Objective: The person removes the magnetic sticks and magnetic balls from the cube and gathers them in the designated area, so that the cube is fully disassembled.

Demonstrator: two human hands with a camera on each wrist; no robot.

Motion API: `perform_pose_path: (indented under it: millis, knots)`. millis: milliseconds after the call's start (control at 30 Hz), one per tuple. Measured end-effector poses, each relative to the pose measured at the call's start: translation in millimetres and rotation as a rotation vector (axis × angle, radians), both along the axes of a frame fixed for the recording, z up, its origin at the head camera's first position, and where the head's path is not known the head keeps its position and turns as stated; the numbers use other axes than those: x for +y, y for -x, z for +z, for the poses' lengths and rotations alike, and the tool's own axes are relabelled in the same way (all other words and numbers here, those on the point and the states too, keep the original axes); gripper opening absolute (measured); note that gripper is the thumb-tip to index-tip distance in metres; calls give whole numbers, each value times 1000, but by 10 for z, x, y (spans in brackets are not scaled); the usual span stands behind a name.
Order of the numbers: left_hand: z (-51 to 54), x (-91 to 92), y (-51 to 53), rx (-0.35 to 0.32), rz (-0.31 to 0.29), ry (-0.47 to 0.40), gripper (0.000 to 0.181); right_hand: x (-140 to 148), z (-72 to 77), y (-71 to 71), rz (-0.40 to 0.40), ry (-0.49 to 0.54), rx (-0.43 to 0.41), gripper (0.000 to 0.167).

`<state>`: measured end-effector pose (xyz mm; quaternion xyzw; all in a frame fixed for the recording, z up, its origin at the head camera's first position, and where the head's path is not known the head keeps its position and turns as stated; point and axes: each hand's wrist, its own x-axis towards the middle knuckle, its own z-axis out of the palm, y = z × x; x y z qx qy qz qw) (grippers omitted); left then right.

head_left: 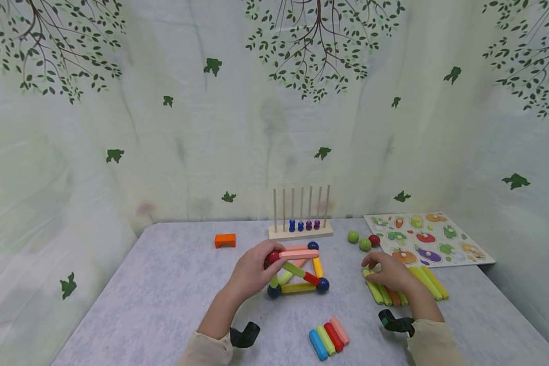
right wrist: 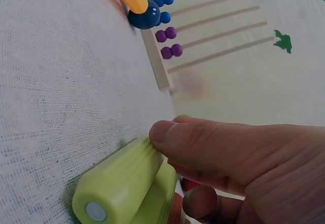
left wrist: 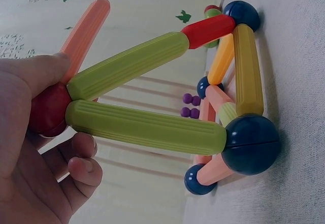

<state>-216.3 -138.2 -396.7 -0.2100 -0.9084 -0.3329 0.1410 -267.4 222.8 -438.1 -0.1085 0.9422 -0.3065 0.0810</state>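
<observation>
My left hand (head_left: 252, 269) holds a red ball (left wrist: 49, 110) between thumb and fingers. From that ball two green rods (left wrist: 147, 127) slope down to the frame's blue balls (left wrist: 252, 144), one through a short red rod (left wrist: 209, 31); a pink rod (head_left: 299, 254) sticks out from it, its far end free. A yellow rod (left wrist: 248, 71) joins two of the blue balls on the table. My right hand (head_left: 390, 274) is at the row of green rods (head_left: 373, 288), its thumb and a finger at the end of the leftmost one (right wrist: 119, 183).
Behind the frame stands a wooden bead rack (head_left: 300, 233). An orange block (head_left: 225, 240) lies at the back left. Green balls (head_left: 365, 244), a red ball (head_left: 374, 240) and a picture board (head_left: 432, 239) are at the back right. Several short coloured rods (head_left: 333, 335) lie in front.
</observation>
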Motion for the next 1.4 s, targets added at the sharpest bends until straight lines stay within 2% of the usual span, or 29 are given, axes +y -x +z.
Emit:
perform_pose_path:
  millis: [167, 467, 667, 867, 1000, 1100, 1300, 1400]
  knots:
    - [-9, -2, -2, 0, -5, -5, 22, -33, -2, 0, -31, 1, 12, 31]
    - [-17, -2, -10, -5, -10, -22, 22, -325, 147, -10, -5, 146, 125, 35]
    - [-4, -7, -21, -15, -21, -31, 21, -560, 276, -93, 34, 222, 193, 33]
    - [10, -1, -24, -32, -24, -31, 22, -777, 393, -227, 139, 282, 252, 39]
    - [18, 4, -25, -31, -18, -29, 21, -893, 440, -300, 207, 286, 273, 42]
    - [24, 5, -27, -31, -15, -28, 21, -964, 463, -342, 241, 273, 306, 39]
    - [30, 3, -29, -34, -7, -21, 21, -1052, 486, -389, 226, 193, 446, 25]
    - [31, 2, -27, -31, -2, -14, 21, -1069, 490, -401, 228, 210, 470, 21]
